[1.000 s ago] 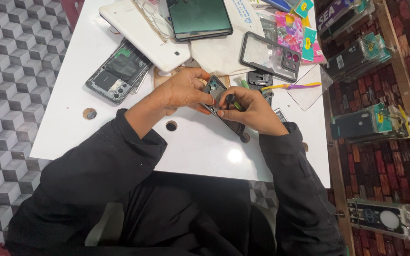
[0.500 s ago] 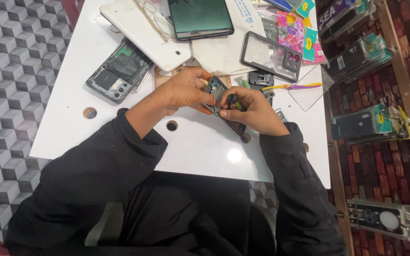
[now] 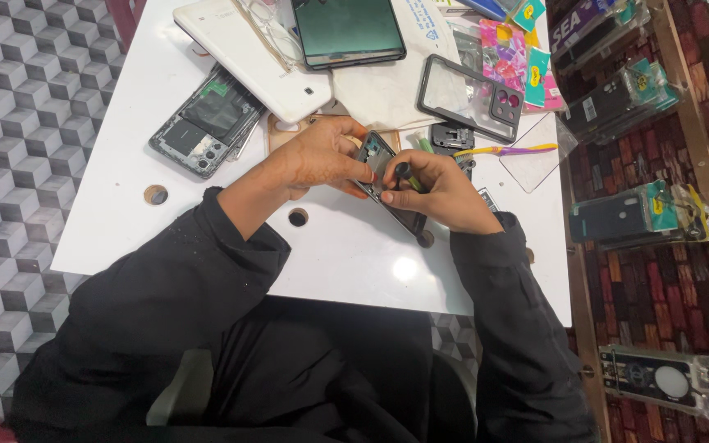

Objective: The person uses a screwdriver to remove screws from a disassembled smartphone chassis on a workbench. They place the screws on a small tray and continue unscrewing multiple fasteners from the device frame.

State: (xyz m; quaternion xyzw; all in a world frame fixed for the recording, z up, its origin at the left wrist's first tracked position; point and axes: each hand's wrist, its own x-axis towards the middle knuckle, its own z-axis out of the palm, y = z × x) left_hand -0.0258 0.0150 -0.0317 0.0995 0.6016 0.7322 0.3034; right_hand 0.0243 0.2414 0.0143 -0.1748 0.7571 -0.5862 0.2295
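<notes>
Your left hand (image 3: 322, 160) clamps the opened phone (image 3: 389, 184) near its upper end, fingers curled over the edge so the body cannot slide while you work inside it. The phone lies tilted on the white surface (image 3: 346, 254), close to your chest, its lower end pointing toward your right wrist, which keeps the exposed interior square under your eyes. Your right hand (image 3: 441, 193) is closed in a pinch around a small dark-tipped tool (image 3: 404, 172), most likely a screwdriver, held nearly upright over the phone's middle so the tip bears straight down; the remaining fingers rest against the phone's edge, apparently to steady the tool. Whether the tip is seated in anything cannot be told at this size.

The rest is pushed away from you to leave working room. A second stripped phone body (image 3: 207, 123) lies to the upper left, partly under a white tablet (image 3: 244, 53). A dark-screened phone (image 3: 348, 31) sits at the top, on a white cloth or paper. A clear case with a dark rim (image 3: 469, 97) lies to the upper right, a small black part (image 3: 451, 136) beside it, and a yellow-and-purple tool (image 3: 514, 150) within reach of your right hand.
</notes>
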